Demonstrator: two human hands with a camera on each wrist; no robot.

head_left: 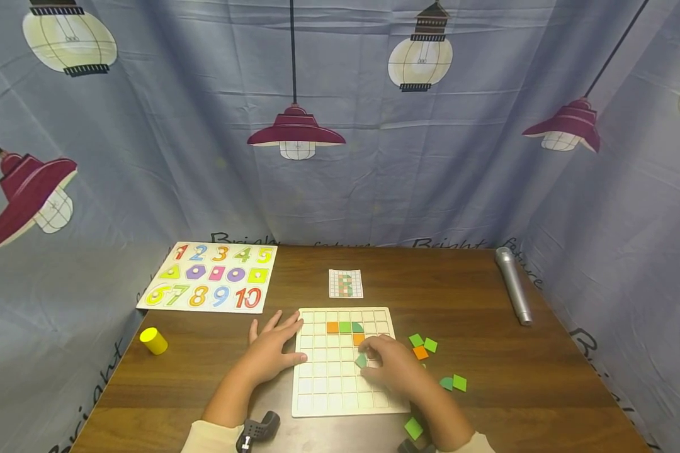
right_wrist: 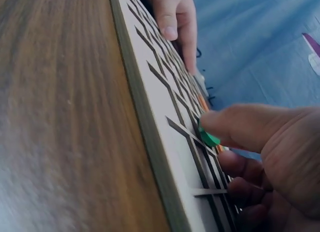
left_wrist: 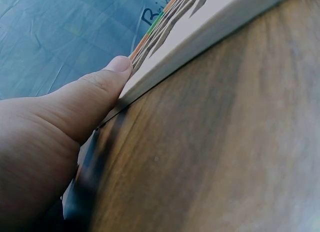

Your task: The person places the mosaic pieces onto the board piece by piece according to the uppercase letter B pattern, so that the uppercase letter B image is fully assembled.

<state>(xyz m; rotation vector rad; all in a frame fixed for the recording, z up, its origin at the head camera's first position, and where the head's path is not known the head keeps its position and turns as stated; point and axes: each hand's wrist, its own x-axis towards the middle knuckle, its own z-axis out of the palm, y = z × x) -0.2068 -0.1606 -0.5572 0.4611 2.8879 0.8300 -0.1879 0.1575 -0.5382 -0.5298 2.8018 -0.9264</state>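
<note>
Pale sleeves (head_left: pixel 211 438) lie nearest; beyond, the right hand (head_left: pixel 395 366) pinches a green tile (head_left: pixel 361 360) over the gridded board (head_left: pixel 320 402), just this side of the lower orange tile (head_left: pixel 358 340). The left hand (head_left: pixel 269 354), fingers spread, touches the board's left edge.

Head view forward and down, close wrist views, shared board (head_left: pixel 330 384)

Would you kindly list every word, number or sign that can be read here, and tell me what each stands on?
"1 2 3 4 5": top row of the number board.
"6 7 8 9 10": its bottom row.
"Bright": the curtain, repeated along its lower part.
"fature" or "future": also the curtain; second letter unclear.
Possibly "B": a tiled shape on the card, too small to be sure.
No text shows on the grid board.
</note>
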